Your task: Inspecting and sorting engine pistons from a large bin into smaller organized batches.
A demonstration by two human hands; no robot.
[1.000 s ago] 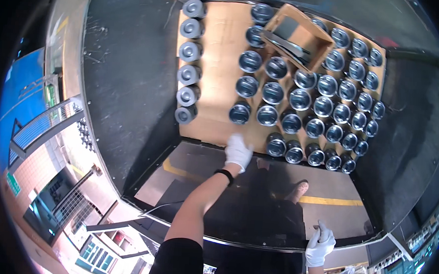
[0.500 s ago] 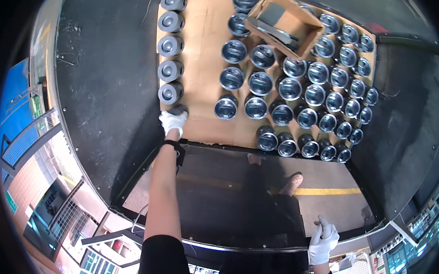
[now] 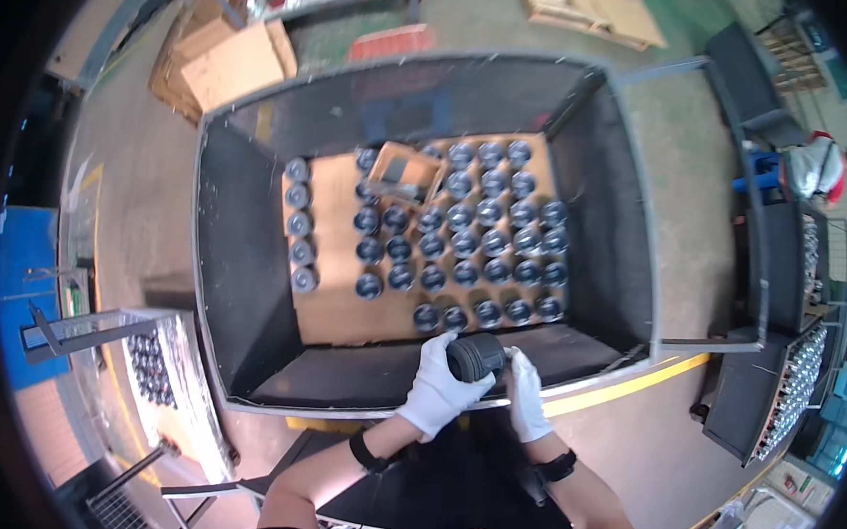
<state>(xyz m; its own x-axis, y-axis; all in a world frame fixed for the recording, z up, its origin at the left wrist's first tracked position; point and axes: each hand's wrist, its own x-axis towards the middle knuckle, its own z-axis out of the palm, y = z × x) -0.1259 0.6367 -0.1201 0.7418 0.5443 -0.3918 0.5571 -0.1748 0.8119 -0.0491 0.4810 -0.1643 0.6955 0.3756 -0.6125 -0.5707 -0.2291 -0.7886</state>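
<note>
Over the near wall of a big black bin, a dark ribbed piston (image 3: pixel 474 358) lies tilted in my white-gloved left hand (image 3: pixel 436 392), its fingers wrapped round the left side. My right hand (image 3: pixel 527 401), also gloved, is held at the piston's right end. Its fingers are stretched out and close together; whether they touch the piston is hard to tell. Rows of dark pistons (image 3: pixel 463 271) stand on a cardboard sheet (image 3: pixel 329 322) inside the bin. Along the sheet's left edge runs a single column of grey-topped pistons (image 3: pixel 299 224).
An open cardboard box (image 3: pixel 378 178) rests on the far pistons. The bin's metal rim (image 3: pixel 306 412) surrounds them. A cart with pistons (image 3: pixel 155 370) stands at left, racks of parts (image 3: pixel 788 399) at right. Another person (image 3: pixel 819 170) is at the far right.
My left hand has come up from the sheet's near left with a piston and now holds it over the bin's near wall. My right hand has moved in beside it. The view has widened.
</note>
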